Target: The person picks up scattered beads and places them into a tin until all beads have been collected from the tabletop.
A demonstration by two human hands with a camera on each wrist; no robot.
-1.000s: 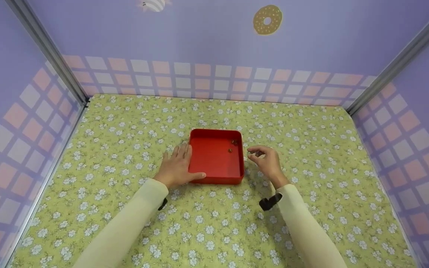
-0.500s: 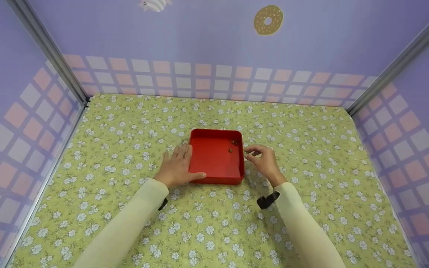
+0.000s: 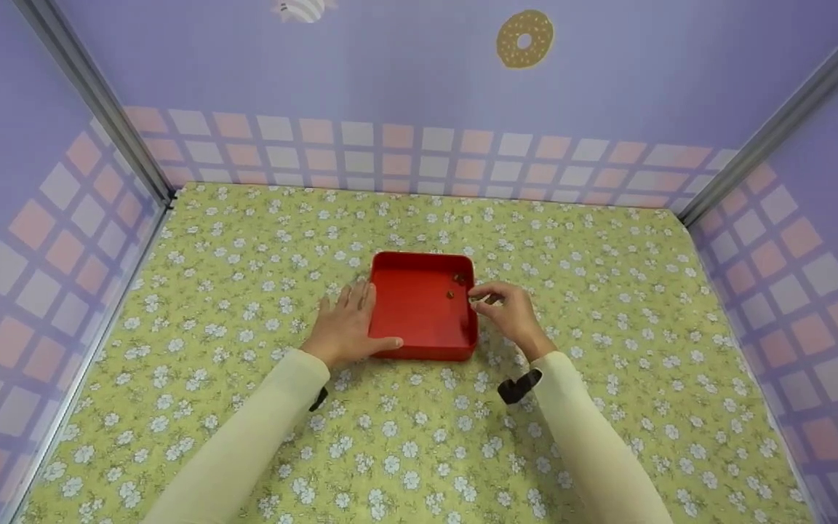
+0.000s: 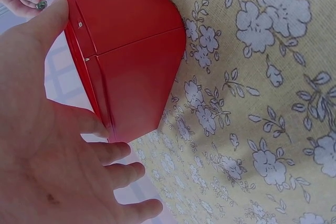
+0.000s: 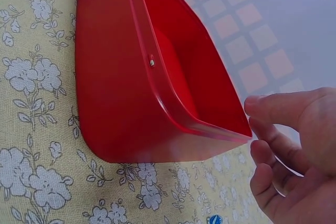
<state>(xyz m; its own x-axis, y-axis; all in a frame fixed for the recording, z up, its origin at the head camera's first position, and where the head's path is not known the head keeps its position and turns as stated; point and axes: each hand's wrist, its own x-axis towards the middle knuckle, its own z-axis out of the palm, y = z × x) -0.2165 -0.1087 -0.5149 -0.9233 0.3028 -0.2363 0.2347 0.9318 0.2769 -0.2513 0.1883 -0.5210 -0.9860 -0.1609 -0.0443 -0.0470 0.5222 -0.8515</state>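
Observation:
A square red box (image 3: pixel 415 316) stands on the table before me, with a few small brownish round pieces (image 3: pixel 450 295) near its right wall. My left hand (image 3: pixel 342 327) lies along the box's left side, fingers straight, thumb reaching over the near rim. At the right rim is my right hand (image 3: pixel 508 314), thumb and index finger pinched together over the edge. The left wrist view shows a small green marble (image 4: pixel 41 5) between those fingertips. From the right wrist the marble is hidden behind the fingers.
Yellow flowered cloth (image 3: pixel 404 437) covers the table. A small blue-and-white round piece (image 5: pixel 214 219) lies on it near the right hand. Lilac walls with checked bands (image 3: pixel 433 149) enclose the back and both sides.
My right hand has moved left, from just outside the box to over its right rim. The left hand and the box have stayed in place.

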